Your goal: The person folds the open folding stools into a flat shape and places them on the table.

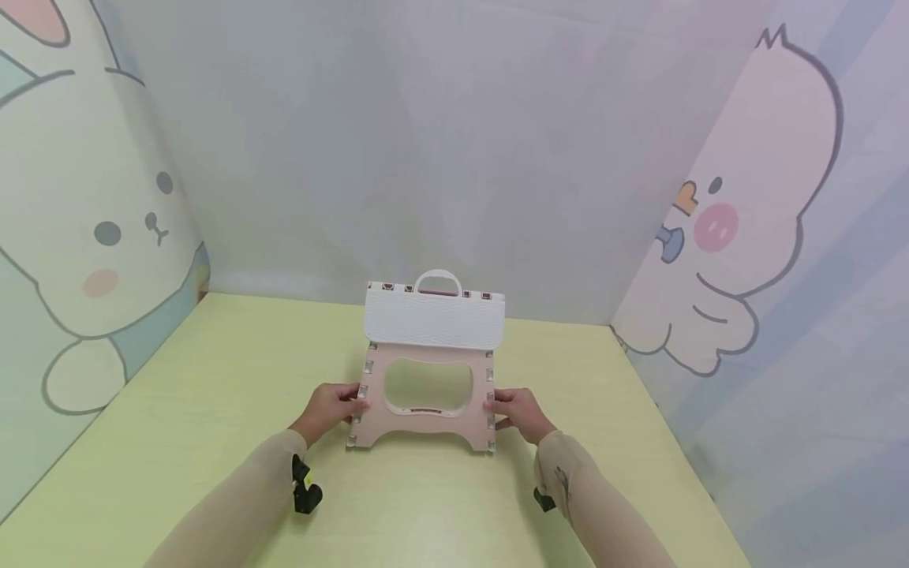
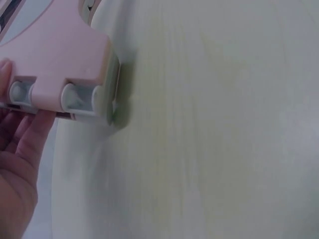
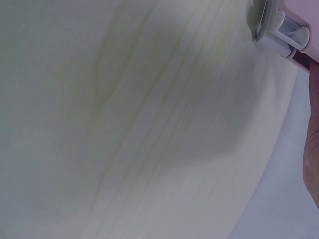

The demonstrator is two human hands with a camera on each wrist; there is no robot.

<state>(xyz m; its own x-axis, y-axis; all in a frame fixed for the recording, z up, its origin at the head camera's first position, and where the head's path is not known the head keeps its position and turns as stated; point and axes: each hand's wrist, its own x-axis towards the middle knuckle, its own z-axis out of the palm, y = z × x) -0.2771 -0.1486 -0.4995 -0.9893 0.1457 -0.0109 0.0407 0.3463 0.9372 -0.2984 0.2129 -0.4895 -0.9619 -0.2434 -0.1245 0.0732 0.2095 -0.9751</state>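
A pink and white folding stool (image 1: 433, 424) stands in the middle of the head view, its pink leg panel facing me. Its white textured top (image 1: 433, 318) sits above that panel, with a white loop handle (image 1: 439, 274) at the upper edge. My left hand (image 1: 328, 409) grips the panel's left side, thumb on the front and fingers behind. On the opposite edge, my right hand (image 1: 524, 412) holds the stool in the same way. The left wrist view shows the leg's lower corner (image 2: 65, 55) close over the table; the right wrist view catches only part of the right hand (image 3: 313, 144).
The stool is over a pale yellow table (image 1: 234, 355). A plain curtain (image 1: 426, 142) hangs behind the table, and printed panels with a rabbit (image 1: 71, 197) and a chick (image 1: 767, 181) flank it. Black wrist devices (image 1: 307, 489) show beneath the sleeves.
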